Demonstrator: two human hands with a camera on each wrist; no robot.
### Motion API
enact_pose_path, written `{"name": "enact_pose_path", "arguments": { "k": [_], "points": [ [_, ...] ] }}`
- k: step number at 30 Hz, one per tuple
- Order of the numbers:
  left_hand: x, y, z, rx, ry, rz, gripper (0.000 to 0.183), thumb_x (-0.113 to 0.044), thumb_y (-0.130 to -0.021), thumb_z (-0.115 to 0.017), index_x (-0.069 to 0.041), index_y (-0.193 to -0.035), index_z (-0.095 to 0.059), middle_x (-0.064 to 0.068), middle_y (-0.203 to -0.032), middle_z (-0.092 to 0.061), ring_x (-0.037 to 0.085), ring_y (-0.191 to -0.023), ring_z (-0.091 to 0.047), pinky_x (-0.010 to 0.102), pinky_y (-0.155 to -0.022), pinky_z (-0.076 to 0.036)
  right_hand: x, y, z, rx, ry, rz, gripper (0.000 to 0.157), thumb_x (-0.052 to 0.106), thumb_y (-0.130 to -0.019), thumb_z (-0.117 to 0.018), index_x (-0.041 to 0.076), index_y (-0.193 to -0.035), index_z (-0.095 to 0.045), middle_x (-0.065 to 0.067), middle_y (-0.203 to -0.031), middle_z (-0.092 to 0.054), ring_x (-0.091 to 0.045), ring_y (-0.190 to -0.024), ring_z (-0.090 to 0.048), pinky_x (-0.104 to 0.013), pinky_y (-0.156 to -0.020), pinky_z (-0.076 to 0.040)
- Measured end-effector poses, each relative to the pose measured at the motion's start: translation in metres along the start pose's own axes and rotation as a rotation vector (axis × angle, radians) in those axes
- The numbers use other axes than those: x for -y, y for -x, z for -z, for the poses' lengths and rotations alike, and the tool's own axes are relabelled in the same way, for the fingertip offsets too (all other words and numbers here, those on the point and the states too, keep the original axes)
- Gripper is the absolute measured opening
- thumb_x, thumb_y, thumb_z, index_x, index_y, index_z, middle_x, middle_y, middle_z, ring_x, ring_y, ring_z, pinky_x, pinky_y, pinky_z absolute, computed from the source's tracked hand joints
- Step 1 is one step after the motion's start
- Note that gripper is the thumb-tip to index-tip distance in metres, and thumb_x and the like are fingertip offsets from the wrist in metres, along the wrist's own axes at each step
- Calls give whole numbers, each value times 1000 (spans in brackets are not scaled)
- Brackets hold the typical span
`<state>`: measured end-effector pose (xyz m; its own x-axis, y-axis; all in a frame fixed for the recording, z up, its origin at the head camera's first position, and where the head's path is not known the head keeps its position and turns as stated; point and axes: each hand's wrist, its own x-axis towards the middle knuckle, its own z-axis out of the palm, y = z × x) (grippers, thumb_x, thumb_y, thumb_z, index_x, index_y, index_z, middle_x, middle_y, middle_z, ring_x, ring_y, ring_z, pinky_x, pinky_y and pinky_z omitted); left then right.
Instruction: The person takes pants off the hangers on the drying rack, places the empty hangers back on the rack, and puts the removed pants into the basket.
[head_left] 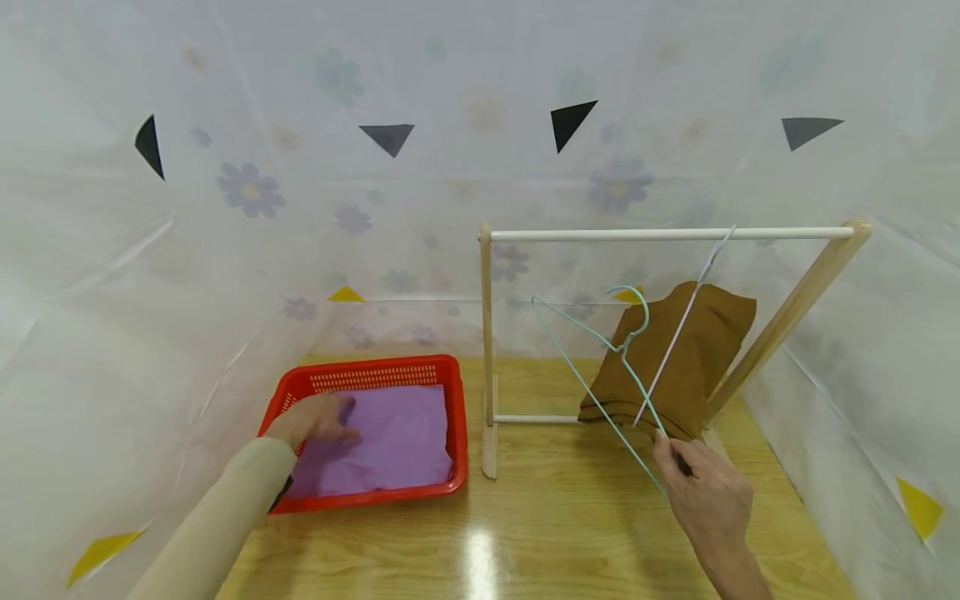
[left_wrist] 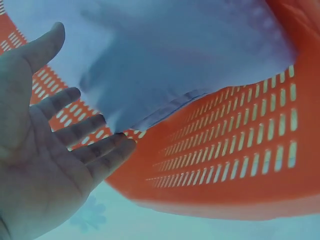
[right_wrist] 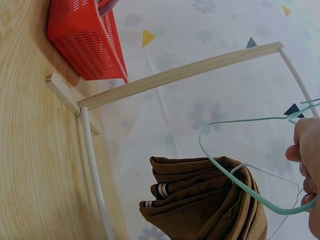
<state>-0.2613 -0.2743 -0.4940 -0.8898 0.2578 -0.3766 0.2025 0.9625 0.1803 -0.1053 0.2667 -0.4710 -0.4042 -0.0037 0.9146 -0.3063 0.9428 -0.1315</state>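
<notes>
Judging from this, the step in hand is getting hold of the purple cloth (head_left: 397,433), and I'd go for an edge rather than the middle, since fabric like that probably bunches up fast. The left wrist view shows a layered edge around the middle of the frame, beside the slotted wall of the red basket (head_left: 455,417), and that seems the best spot to slip a couple of fingers under. Lift it gently so the folds don't come apart, and mind the slots (I bet a loose corner could snag there). The left hand (head_left: 318,417) is at the basket's left side, fingers spread and holding nothing, though I can't tell whether any of them actually touch the cloth. Over at lower right in the head view, the right hand (head_left: 708,492) grips the mint hanger (head_left: 622,348) near the end of one arm, hook pointing up; I'd hold it steady and clear of the brown garment (head_left: 712,350) behind it, because they could tangle. As for where stuff lies: the cloth is inside the basket, left of centre, right by the left hand and well apart from the right one, with the rack (head_left: 487,325) standing on the surface (head_left: 540,533) to the basket's right.
</notes>
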Motion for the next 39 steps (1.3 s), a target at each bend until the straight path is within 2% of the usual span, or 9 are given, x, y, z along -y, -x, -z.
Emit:
{"name": "enact_pose_path", "arguments": {
  "k": [6,13,19,25,32,39],
  "points": [
    [-6,-3,11,-59,-37,-49,75,-44,-91,-80,4,-143,-56,30,-141,-62,50,-135,-56,63,-114,-46,0,0,-1,-21,-11,6,57,33,-106,-58,2,-61,-72,-4,-51,-61,-14,-39,-45,-26,-37,-34],
    [-23,-5,26,-71,-36,-60,80,-45,-96,-72,7,-152,-47,33,-152,-53,52,-142,-49,64,-119,-41,1,-2,-3,-28,-17,11,54,31,-104,-60,2,-60,-72,-4,-50,-61,-15,-38,-46,-27,-37,-35],
    [-45,-6,39,-143,-12,-112,76,-47,-100,-68,3,-154,-47,30,-155,-51,50,-142,-51,64,-115,-45,2,-4,-2,-25,-15,18,53,29,-103,-60,1,-60,-72,-5,-49,-60,-14,-38,-44,-26,-37,-34],
    [-69,-6,47,-244,-13,-178,71,-49,-102,-65,-4,-153,-49,28,-156,-51,49,-141,-53,64,-115,-46,3,-4,-1,-34,-16,8,52,29,-102,-60,2,-60,-72,-5,-50,-61,-15,-38,-46,-27,-37,-35],
    [-96,-10,47,-398,-21,-244,73,-54,-101,-63,-12,-158,-44,22,-154,-56,45,-142,-54,64,-119,-42,5,-6,-2,-43,-17,0,49,28,-100,-61,3,-59,-71,-3,-49,-58,-12,-38,-42,-26,-38,-33],
    [-118,-12,45,-519,-79,-287,63,-57,-103,-59,-14,-149,-54,15,-143,-63,39,-137,-58,60,-119,-43,7,-7,-1,-33,-15,-12,50,28,-100,-60,3,-59,-72,-3,-48,-57,-12,-38,-41,-25,-37,-33]
  ]
}}
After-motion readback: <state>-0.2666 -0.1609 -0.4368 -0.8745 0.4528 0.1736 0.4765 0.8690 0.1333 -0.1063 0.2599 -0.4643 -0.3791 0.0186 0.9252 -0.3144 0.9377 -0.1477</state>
